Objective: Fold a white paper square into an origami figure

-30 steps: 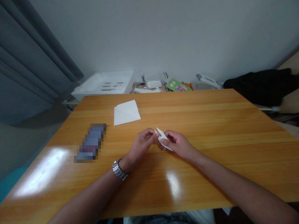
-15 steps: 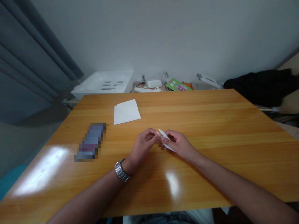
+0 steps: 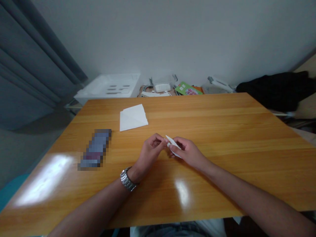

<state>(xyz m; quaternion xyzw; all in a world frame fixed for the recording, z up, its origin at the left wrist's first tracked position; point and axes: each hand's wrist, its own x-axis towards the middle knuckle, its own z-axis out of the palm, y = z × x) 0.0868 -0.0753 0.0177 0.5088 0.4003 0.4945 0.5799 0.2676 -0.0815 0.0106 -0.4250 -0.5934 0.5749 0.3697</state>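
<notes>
A small folded piece of white paper (image 3: 174, 147) is held above the middle of the table, tilted, its pointed end toward the far left. My right hand (image 3: 188, 150) grips it between thumb and fingers. Closed in a pinch, my left hand (image 3: 153, 147) has its fingertips at the paper's left edge; the exact hold there is too small to see clearly. Farther back on the left lie white paper sheets (image 3: 133, 118), stacked slightly out of line.
The wooden table (image 3: 222, 131) fills the foreground. A pixelated phone-like object (image 3: 96, 148) lies at left. Beyond the far edge are a white tray (image 3: 108, 86), a green booklet (image 3: 188, 89) and loose items. Black cloth (image 3: 274, 90) is at the right.
Both hands and the folded paper have barely shifted; the left fingertips sit slightly higher and farther left. The sheets and phone-like object stay in place on the table.
</notes>
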